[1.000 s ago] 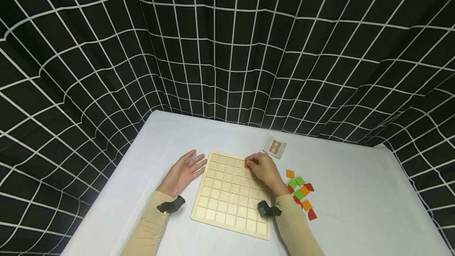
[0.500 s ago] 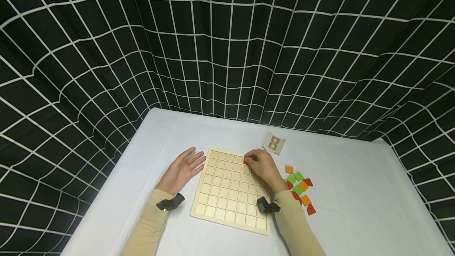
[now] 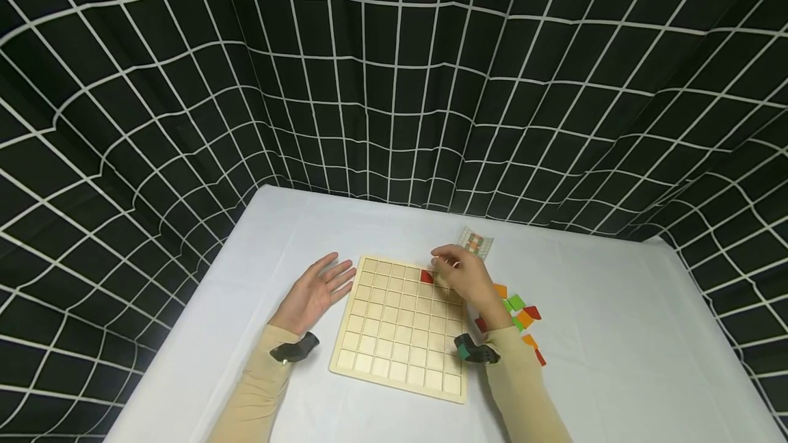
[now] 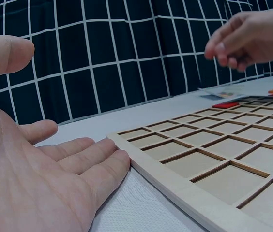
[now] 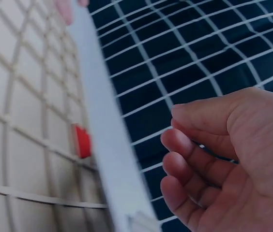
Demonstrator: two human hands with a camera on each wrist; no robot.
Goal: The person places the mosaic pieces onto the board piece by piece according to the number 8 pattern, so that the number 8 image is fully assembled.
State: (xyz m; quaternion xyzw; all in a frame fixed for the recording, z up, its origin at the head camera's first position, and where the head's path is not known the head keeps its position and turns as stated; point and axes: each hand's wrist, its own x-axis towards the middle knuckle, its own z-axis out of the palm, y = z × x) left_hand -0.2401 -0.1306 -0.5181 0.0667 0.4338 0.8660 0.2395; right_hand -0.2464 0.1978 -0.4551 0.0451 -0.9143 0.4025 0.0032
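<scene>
A wooden grid board (image 3: 394,323) lies on the white table, its squares bare except one. In that far-row square, right of the middle, sits a red tile (image 3: 427,277), which shows as a small red patch (image 5: 82,141) in the right wrist view. Just right of the tile and raised over the board is my right hand (image 3: 470,280), its fingers loosely bent with nothing between them. My left hand (image 3: 310,299) lies palm up beside the board's left side, fingers spread, fingertips right at the edge in the left wrist view.
To the right of the board lie several loose tiles: green (image 3: 516,302), orange (image 3: 524,318) and red (image 3: 532,312), partly hidden by the right arm. A small patterned grid card (image 3: 477,242) lies behind the board. Black curtains (image 3: 394,87) with white lines surround the table (image 3: 615,347).
The right hand has let go of the red tile and lifted up and to the right, and the tile stays on the board. The left hand has hardly moved.
</scene>
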